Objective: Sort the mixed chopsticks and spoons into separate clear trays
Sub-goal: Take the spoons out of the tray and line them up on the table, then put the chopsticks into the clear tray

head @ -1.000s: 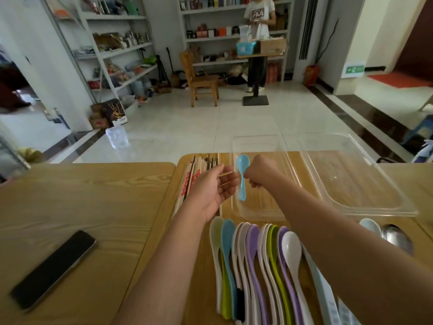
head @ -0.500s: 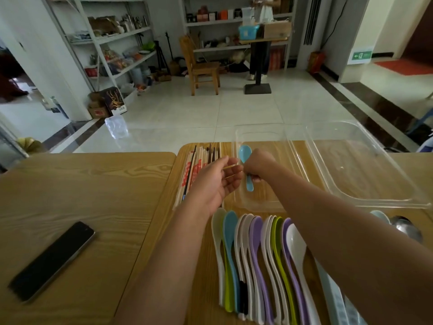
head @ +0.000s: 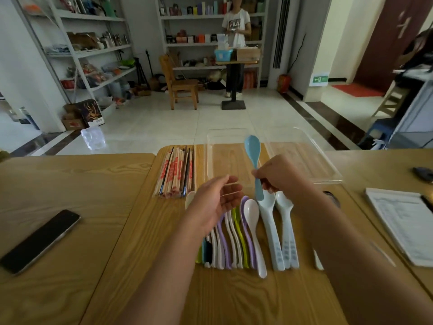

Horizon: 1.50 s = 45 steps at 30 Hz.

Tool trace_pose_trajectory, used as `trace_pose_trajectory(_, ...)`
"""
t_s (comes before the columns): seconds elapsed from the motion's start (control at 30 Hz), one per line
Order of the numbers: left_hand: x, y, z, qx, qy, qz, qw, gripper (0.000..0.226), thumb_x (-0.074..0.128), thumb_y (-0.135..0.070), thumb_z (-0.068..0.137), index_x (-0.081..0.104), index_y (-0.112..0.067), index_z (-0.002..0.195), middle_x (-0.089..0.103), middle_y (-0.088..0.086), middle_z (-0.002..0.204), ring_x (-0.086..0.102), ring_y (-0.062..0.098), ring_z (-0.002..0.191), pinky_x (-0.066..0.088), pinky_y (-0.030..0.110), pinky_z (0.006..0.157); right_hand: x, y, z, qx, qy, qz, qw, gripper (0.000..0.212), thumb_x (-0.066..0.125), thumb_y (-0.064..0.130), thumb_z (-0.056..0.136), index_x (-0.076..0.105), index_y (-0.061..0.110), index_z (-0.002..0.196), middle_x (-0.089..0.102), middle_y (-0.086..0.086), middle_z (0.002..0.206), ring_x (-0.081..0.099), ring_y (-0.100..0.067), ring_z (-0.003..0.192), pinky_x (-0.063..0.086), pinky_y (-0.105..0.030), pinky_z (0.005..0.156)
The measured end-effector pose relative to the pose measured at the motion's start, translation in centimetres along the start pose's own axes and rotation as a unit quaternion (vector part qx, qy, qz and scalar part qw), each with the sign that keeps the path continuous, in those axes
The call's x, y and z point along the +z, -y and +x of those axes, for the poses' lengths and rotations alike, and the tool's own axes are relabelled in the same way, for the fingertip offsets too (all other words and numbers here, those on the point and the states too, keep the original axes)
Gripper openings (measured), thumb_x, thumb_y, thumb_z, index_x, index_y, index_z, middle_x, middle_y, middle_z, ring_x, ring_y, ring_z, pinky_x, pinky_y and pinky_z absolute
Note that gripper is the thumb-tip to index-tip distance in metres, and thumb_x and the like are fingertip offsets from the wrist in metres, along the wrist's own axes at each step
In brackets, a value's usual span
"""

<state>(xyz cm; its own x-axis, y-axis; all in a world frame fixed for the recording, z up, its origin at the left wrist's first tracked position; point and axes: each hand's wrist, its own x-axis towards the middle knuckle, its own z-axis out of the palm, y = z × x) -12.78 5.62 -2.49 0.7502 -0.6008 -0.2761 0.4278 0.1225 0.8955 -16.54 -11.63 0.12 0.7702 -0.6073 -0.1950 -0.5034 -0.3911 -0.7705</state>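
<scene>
Left hand palm-up, fingers spread, a thin pale stick, perhaps a chopstick, lying across fingertips. Right hand closed round handle of blue spoon, bowl raised over nearer of two clear trays. Chopsticks bundle left of trays. Spoon row under both hands, roughly a dozen, overlapping.

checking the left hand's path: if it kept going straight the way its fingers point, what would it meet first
The left hand is open, fingers pointing right toward the right hand. Straight on, it would likely first meet the blue spoon handle held there, though depth is unclear and it might pass just under it.
</scene>
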Motion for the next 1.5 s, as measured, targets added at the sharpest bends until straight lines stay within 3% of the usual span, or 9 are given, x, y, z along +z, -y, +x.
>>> trace_pose_trajectory(0.17,1.3,3.6,-2.8,-0.033,0.000,0.000,0.999,0.027,0.043,-0.020,0.104,0.065,-0.004,0.109,0.069,0.009,0.085,0.066,0.019,0.074,0.053,0.031,0.074,0.9,-4.7,-6.3,-0.001,0.016,0.033,0.999,0.023,0.068,0.015,0.091,0.070,-0.006,0.080,0.059,-0.011,0.051,0.050,-0.022,0.046,0.045,-0.032,0.052)
trace_pose_trajectory(0.27,1.3,4.7,-3.9,-0.042,-0.006,0.010,0.999,0.028,0.045,-0.021,0.104,0.064,-0.004,0.115,0.069,0.010,0.088,0.066,0.018,0.075,0.054,0.030,0.071,2.1,-6.3,-7.9,0.001,0.020,-0.002,1.000,0.026,0.068,0.020,0.091,0.069,0.000,0.074,0.058,-0.004,0.046,0.051,-0.016,0.040,0.046,-0.029,0.050)
trace_pose_trajectory(0.43,0.9,5.3,-4.6,-0.044,-0.022,0.031,0.998,0.028,0.045,-0.022,0.104,0.065,-0.005,0.112,0.069,0.012,0.093,0.067,0.021,0.082,0.056,0.030,0.075,3.4,-6.7,-8.4,0.002,0.011,-0.069,0.998,0.023,0.069,0.024,0.090,0.069,0.002,0.084,0.063,-0.007,0.057,0.053,-0.013,0.040,0.045,-0.025,0.046)
trace_pose_trajectory(0.63,0.5,5.7,-4.5,-0.047,-0.034,0.023,0.998,0.028,0.045,-0.021,0.104,0.064,-0.003,0.113,0.069,0.015,0.095,0.068,0.023,0.084,0.056,0.033,0.078,4.5,-7.0,-7.7,0.006,0.005,-0.121,0.993,0.025,0.070,0.023,0.087,0.061,0.004,0.074,0.059,-0.007,0.058,0.052,-0.015,0.044,0.048,-0.027,0.051)
trace_pose_trajectory(0.77,0.5,5.7,-4.2,-0.050,-0.035,0.035,0.998,0.027,0.045,-0.021,0.104,0.064,-0.003,0.113,0.069,0.019,0.103,0.068,0.025,0.089,0.056,0.035,0.084,5.3,-7.1,-6.7,0.026,0.016,-0.164,0.986,0.030,0.071,0.029,0.088,0.055,0.011,0.070,0.061,-0.002,0.056,0.054,-0.009,0.038,0.040,-0.019,0.036)
trace_pose_trajectory(0.93,0.4,5.7,-3.8,-0.054,-0.038,0.041,0.997,0.027,0.046,-0.023,0.104,0.064,-0.004,0.111,0.069,0.022,0.112,0.069,0.029,0.097,0.057,0.036,0.087,5.3,-6.3,-6.7,0.050,0.038,-0.187,0.980,0.015,0.066,0.016,0.090,0.056,0.007,0.084,0.060,-0.004,0.059,0.057,-0.011,0.041,0.040,-0.019,0.037)
trace_pose_trajectory(1.13,0.1,6.0,-3.4,-0.055,-0.033,0.040,0.997,0.028,0.046,-0.023,0.104,0.064,-0.004,0.111,0.070,0.022,0.112,0.069,0.032,0.105,0.056,0.040,0.093,5.4,-6.1,-5.6,0.079,0.076,-0.203,0.973,0.018,0.072,0.018,0.087,0.058,0.008,0.091,0.064,-0.004,0.073,0.068,-0.017,0.068,0.054,-0.024,0.054)
trace_pose_trajectory(1.37,-0.9,4.9,-2.6,-0.048,-0.026,0.025,0.998,0.028,0.047,-0.022,0.103,0.065,-0.002,0.109,0.071,0.022,0.109,0.069,0.026,0.092,0.056,0.036,0.087,4.3,-5.7,-5.2,-0.017,0.041,-0.150,0.988,0.012,0.062,0.014,0.093,0.069,0.004,0.094,0.070,-0.011,0.075,0.067,-0.021,0.062,0.057,-0.032,0.060)
trace_pose_trajectory(1.5,-1.9,1.5,-1.5,-0.014,-0.025,0.038,0.999,0.028,0.046,-0.021,0.103,0.067,-0.003,0.109,0.073,0.016,0.107,0.069,0.025,0.096,0.055,0.038,0.092,3.1,-2.0,-4.3,-0.098,0.021,-0.027,0.995,0.016,0.067,0.018,0.091,0.070,0.010,0.077,0.067,-0.007,0.064,0.056,-0.014,0.049,0.045,-0.023,0.046)
